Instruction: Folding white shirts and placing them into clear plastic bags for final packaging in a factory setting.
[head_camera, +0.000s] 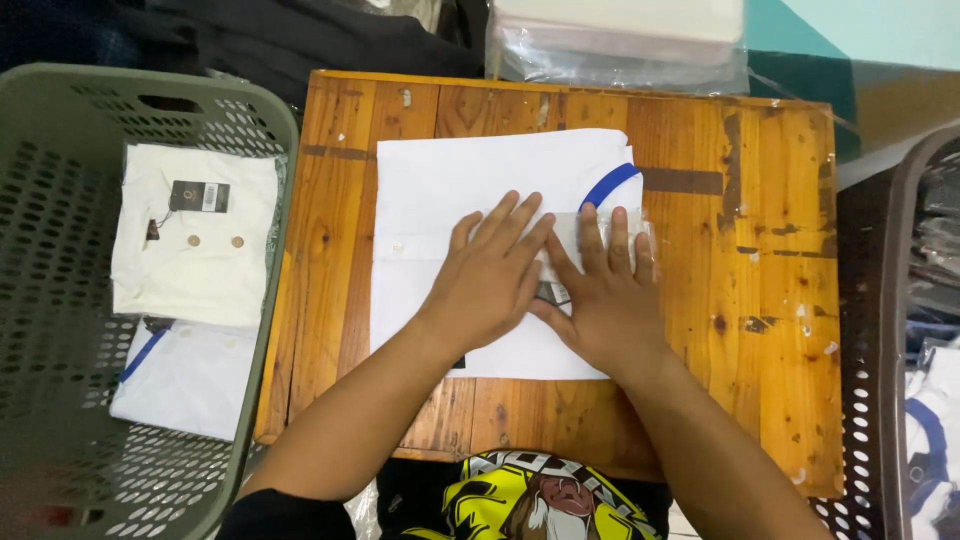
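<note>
- A folded white shirt with a blue collar trim lies in the middle of the frame, on a worn wooden board; it sits flat and squared off.
- The left hand lies open and flat on the shirt, fingers spread, gripping nothing.
- The right hand also lies open, palm down, fingers extended over a small clear plastic piece at the shirt's right side, just below the collar; whether it pinches it I cannot tell.
- The step in hand looks like pressing and smoothing the fold.
- Any next move calls for keeping both palms level, so the layers do not slide apart.
- At the left of the frame a green basket holds two more folded shirts.
</note>
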